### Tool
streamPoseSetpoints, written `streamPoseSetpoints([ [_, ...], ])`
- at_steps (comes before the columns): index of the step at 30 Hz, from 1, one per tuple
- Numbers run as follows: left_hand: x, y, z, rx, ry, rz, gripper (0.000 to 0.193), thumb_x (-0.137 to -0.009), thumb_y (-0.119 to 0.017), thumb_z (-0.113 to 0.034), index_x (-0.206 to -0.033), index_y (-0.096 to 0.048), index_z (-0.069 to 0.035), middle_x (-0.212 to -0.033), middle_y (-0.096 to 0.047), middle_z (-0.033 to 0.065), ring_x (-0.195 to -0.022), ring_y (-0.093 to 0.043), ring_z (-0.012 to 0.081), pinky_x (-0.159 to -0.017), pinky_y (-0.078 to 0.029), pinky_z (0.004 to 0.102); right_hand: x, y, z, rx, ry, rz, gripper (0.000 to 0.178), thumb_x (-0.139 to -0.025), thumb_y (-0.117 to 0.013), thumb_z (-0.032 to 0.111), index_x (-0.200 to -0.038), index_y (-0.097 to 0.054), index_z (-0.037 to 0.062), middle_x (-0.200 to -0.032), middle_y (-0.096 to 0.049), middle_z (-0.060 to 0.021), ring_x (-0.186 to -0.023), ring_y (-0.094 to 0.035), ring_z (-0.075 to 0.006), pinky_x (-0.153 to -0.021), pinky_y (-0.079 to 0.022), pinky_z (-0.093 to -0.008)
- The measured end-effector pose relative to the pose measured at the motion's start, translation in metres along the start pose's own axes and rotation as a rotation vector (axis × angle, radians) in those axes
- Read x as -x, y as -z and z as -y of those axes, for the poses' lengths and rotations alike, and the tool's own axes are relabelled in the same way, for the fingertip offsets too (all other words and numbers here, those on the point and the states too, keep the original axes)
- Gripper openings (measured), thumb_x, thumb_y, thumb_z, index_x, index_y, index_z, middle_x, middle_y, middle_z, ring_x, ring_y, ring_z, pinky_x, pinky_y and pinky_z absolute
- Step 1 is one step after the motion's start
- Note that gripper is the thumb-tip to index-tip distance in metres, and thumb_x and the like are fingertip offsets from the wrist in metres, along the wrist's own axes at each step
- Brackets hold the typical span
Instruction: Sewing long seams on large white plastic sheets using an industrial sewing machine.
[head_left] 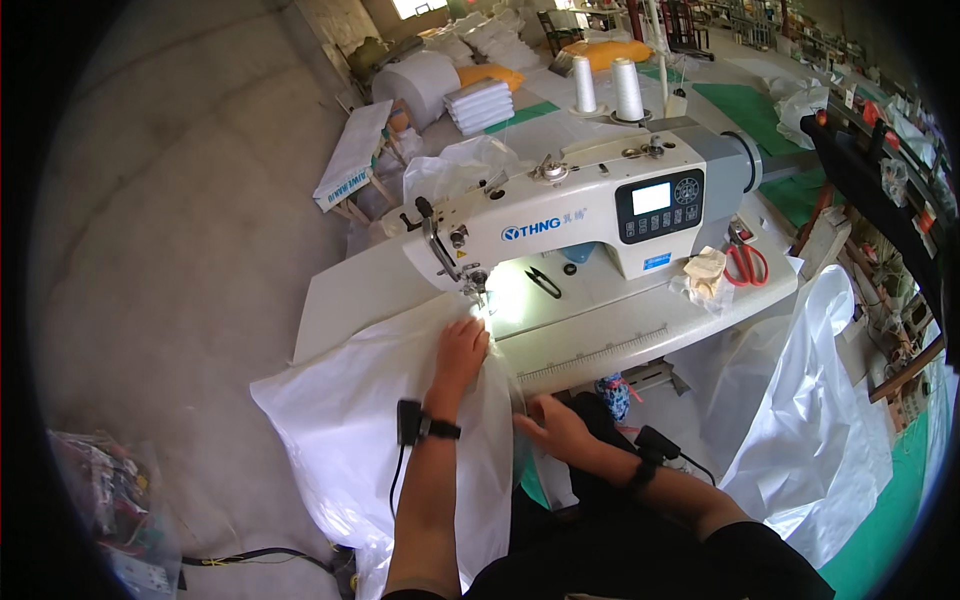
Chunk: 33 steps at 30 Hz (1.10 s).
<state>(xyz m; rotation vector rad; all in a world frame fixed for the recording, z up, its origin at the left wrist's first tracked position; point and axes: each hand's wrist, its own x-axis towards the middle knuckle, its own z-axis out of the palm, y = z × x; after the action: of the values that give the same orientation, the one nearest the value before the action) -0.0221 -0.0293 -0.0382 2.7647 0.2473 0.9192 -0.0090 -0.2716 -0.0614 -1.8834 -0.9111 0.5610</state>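
The white sheet (390,405) lies across the front left of the sewing machine (560,195), its inner corner under the lit needle end (480,290) and its bulk hanging down in front. The left hand (461,352) rests palm down on it, fingers spread just short of the needle end, seemingly pressing rather than grasping. The right hand (560,428) is half curled below the machine's front edge, by the sheet's right border; whether it pinches that border cannot be told.

Good work here probably means light, flat pressure from the left hand, letting the machine draw the sheet without tugging, with fingertips well back from the needle. The right hand would best hold the border straight and slack. The hanging bulk could drag the line askew, so it wants support. The thread snips (543,283) beside the needle end should stay off the sheet's path.
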Motion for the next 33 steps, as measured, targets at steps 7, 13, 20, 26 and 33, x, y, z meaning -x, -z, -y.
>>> streamPoseSetpoints([
  [7, 0.101, 0.085, 0.03, -0.464, 0.315, -0.098, 0.029, -0.073, -0.068, -0.028, -0.093, -0.067, -0.008, -0.096, -0.062, 0.013, -0.085, -0.06, 0.0326, -0.076, -0.047, 0.0436, 0.031, -0.012, -0.05, -0.302, -0.089, 0.592, 0.089, -0.077, -0.067, 0.054, -0.136, -0.033, -0.0036, -0.125, -0.052, -0.0238, -0.118, -0.05, -0.0309, -0.1, -0.039, -0.0367],
  [13, 0.063, 0.094, 0.101, -0.259, 0.436, 0.13, 0.041, -0.076, -0.066, -0.036, -0.111, -0.064, -0.014, -0.113, -0.057, 0.0075, -0.104, -0.053, 0.0299, -0.088, -0.039, 0.0481, 0.018, -0.12, -0.05, -0.498, 0.274, 1.007, 0.084, -0.077, -0.07, 0.048, -0.136, -0.034, 0.0, -0.137, -0.042, -0.0163, -0.126, -0.04, -0.0234, -0.105, -0.031, -0.0349],
  [20, -0.037, 0.043, 0.193, -0.246, 0.274, 0.392, 0.032, -0.091, -0.047, -0.031, -0.119, -0.056, -0.02, -0.134, -0.045, 0.004, -0.126, -0.04, 0.0263, -0.093, -0.032, 0.067, 0.038, -0.142, 0.03, -0.946, 0.087, 1.496, 0.07, -0.088, -0.061, 0.035, -0.14, -0.03, 0.0011, -0.135, -0.044, -0.0128, -0.124, -0.04, -0.0201, -0.104, -0.032, -0.0331],
  [26, -0.017, 0.039, 0.153, -0.281, 0.055, 0.404, 0.048, -0.09, -0.048, -0.04, -0.136, -0.043, -0.028, -0.148, -0.032, 0.0005, -0.136, -0.029, 0.0257, -0.108, -0.016, 0.0569, 0.039, -0.135, 0.007, -0.887, -0.002, 1.468, 0.072, -0.092, -0.056, 0.031, -0.146, -0.016, 0.0044, -0.14, -0.041, -0.0122, -0.126, -0.038, -0.0171, -0.104, -0.031, -0.0314],
  [33, 0.09, 0.159, 0.13, -0.541, 0.569, 0.525, 0.048, -0.092, -0.047, -0.04, -0.135, -0.045, -0.02, -0.148, -0.031, 0.0036, -0.135, -0.03, 0.0277, -0.107, -0.02, 0.0564, 0.061, -0.087, 0.022, -0.89, -0.368, 1.177, 0.064, -0.093, -0.054, 0.032, -0.144, -0.023, 0.0068, -0.136, -0.044, -0.0118, -0.124, -0.044, -0.0184, -0.102, -0.036, -0.0312],
])
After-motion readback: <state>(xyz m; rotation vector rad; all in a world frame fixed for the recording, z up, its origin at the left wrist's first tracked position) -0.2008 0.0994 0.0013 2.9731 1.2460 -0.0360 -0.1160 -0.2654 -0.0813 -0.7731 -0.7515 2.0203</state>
